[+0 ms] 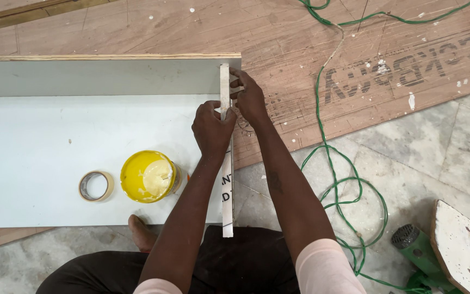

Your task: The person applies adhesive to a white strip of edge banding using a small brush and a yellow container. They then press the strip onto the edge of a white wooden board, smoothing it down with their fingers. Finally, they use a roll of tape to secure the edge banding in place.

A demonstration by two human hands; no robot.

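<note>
At the right end of the pale grey-white laminated board (55,147), lying flat on the floor, stands a thin white edge panel (225,158) w/ a raw plywood-coloured core; it's set on edge, running from the back wall of the board toward the person's lap. Left hand (212,129) sits on the inner side of the panel, fingers curled together & clamped over its top edge. Right hand (250,98) is on the outer side, nearer the far corner, fingers pinched on the panel's top end where it meets the upright back piece (99,76). Panel looks smooth, matte, straight-edged, w/ dark print on its lower outer face; too small to make out more.

On the board, just left of the left forearm, is a round yellow plastic tub (148,176) w/ creamy glue-like stuff inside, open top. Beside it, further left & apart, lies a beige masking-tape roll (96,185). Under everything: scuffed brown plywood sheet (354,65) w/ white paint specks, then grey mottled stone floor (441,158). A green cable (322,109) loops across both, ending near a green power tool (417,247) at bottom right, next to a paint-spattered white board piece (463,250)
</note>
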